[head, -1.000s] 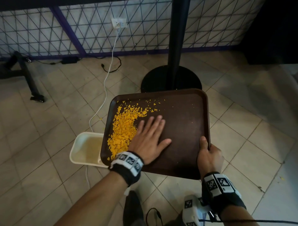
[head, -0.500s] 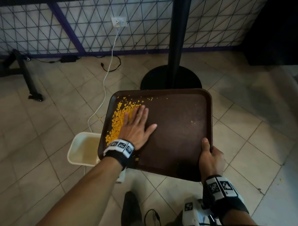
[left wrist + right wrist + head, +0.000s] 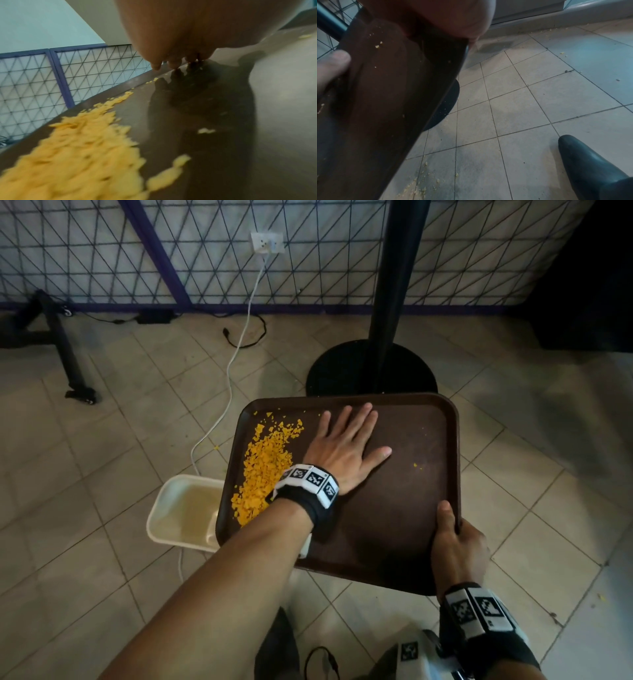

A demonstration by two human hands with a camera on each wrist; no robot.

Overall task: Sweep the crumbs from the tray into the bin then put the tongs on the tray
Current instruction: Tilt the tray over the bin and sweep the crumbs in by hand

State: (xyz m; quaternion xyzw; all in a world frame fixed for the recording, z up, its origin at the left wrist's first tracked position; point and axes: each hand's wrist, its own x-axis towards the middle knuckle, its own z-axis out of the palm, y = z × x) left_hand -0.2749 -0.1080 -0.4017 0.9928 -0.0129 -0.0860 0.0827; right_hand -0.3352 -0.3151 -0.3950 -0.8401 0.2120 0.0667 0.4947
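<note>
Right grip (image 3: pixel 457 546) curls around near right edge of brown tray (image 3: pixel 404 501), thumb on top of rim, fingers underneath; tray held in the air above tiled floor (image 3: pixel 102 474), tipped with left side lower. Left grip (image 3: pixel 346 448) flat, palm down, fingers straight and together, thumb spread right, on tray surface near far middle, holding nothing. In the left wrist view the fingertips (image 3: pixel 173 65) touch the tray near its far rim, picture blurred. Yellow crumbs (image 3: pixel 263 470) lie in a long pile along left side of tray, just left of the left grip, running from far left corner to near left edge; a few scattered bits near far rim, one lone crumb on right half. Cream bin (image 3: pixel 185 513) sits on floor below tray's near left corner, partly covered by the tray; inside looks pale, contents cannot tell. Tongs not in view. Black pole (image 3: pixel 397 285) on round base (image 3: pixel 335 371) stands just beyond tray's far edge. White cable (image 3: pixel 236 350) runs from wall outlet (image 3: pixel 267 242) down across floor toward the bin. Wire mesh fence with purple frame (image 3: pixel 154 251) at back. Right wrist view shows thumb (image 3: pixel 332 65) on tray (image 3: pixel 385 94), loose crumbs on floor tiles, dark shoe (image 3: pixel 587 166) at lower right. Both wrists wear marker bands.
</note>
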